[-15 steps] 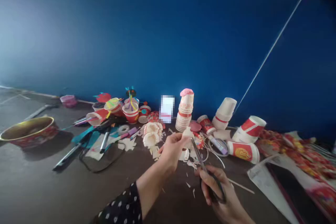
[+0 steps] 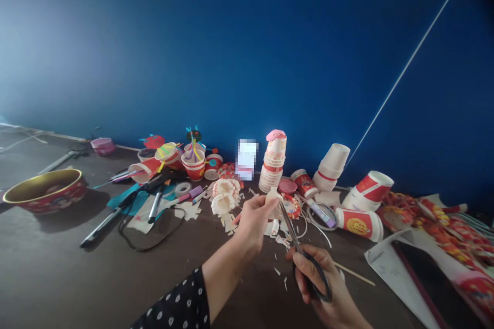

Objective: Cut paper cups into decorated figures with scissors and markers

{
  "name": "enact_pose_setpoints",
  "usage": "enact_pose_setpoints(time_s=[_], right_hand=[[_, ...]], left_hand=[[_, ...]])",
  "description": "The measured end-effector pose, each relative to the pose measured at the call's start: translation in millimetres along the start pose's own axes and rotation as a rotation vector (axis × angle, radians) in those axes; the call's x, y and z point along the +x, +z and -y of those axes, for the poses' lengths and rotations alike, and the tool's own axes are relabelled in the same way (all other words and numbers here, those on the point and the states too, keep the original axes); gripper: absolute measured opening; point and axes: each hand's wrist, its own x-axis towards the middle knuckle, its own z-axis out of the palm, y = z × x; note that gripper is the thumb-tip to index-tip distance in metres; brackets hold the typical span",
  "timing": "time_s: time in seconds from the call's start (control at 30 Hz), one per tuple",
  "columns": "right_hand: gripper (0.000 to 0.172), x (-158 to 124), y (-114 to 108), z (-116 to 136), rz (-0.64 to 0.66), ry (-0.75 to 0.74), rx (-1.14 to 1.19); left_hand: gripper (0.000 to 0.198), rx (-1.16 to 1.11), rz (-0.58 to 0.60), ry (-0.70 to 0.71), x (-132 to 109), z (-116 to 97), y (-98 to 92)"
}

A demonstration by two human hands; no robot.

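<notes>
Pinching a cut paper cup (image 2: 273, 196) in my left hand (image 2: 252, 222), fingers clamped, above the desk (image 2: 96, 282) | right hand (image 2: 320, 288) fingers closed on scissors (image 2: 297, 247), blades at the paper | risk: slipped blade could nick my left fingers

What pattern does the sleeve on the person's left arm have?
The sleeve is black with white dots, shown best in the head view.

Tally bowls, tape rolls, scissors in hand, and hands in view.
Gold-rimmed bowl: 1
Tape roll: 1
Scissors in hand: 1
Hands: 2, the left hand and the right hand
Total: 5
</notes>
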Motion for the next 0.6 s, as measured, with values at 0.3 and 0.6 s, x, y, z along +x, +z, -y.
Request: enact_pose_setpoints(time_s=[0.3,0.6], right_hand=[[0.040,1.0,0.3,-0.3,-0.027,0.012,-0.036],[0.041,0.2,2.8,3.7,-0.054,0.011,-0.113]], left_hand=[[0.029,-0.077,0.007,-0.047,-1.4,-3.7,1.2],[0.032,-0.074,0.019,-0.103,-1.0,-9.8,-0.9]])
